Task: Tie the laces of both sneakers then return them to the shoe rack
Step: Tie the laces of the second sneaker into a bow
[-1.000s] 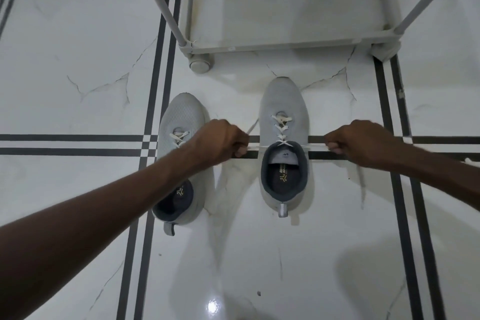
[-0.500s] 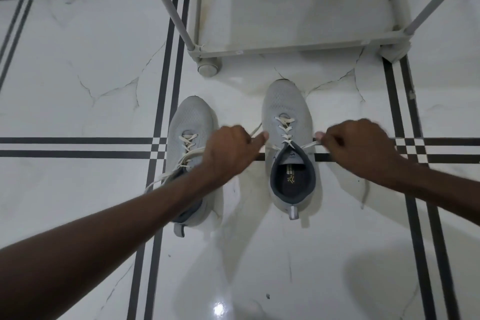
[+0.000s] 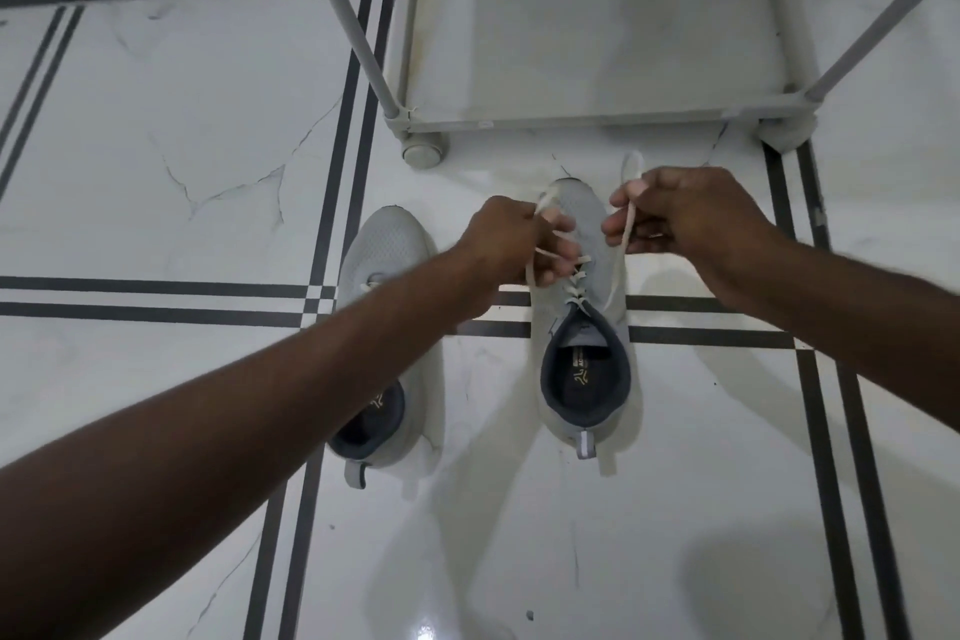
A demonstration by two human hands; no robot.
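Note:
Two grey sneakers with dark collars stand side by side on the tiled floor, toes toward the rack. Over the right sneaker (image 3: 584, 379), my left hand (image 3: 511, 239) pinches one white lace end and my right hand (image 3: 685, 213) pinches the other, folded into a loop (image 3: 631, 172) that sticks up above my fingers. Both hands hover above the shoe's toe and lacing. The left sneaker (image 3: 387, 250) lies partly under my left forearm, so its laces are mostly hidden.
A pale grey shoe rack (image 3: 587, 112) stands just beyond the shoes, with a caster wheel (image 3: 423, 153) at its near left corner and slanted poles rising from both corners. The floor is glossy white marble with black stripe lines (image 3: 156, 296).
My hands came together from wide apart and rose over the toe of the right sneaker. The laces went from pulled taut sideways to held up, with a loop in my right hand.

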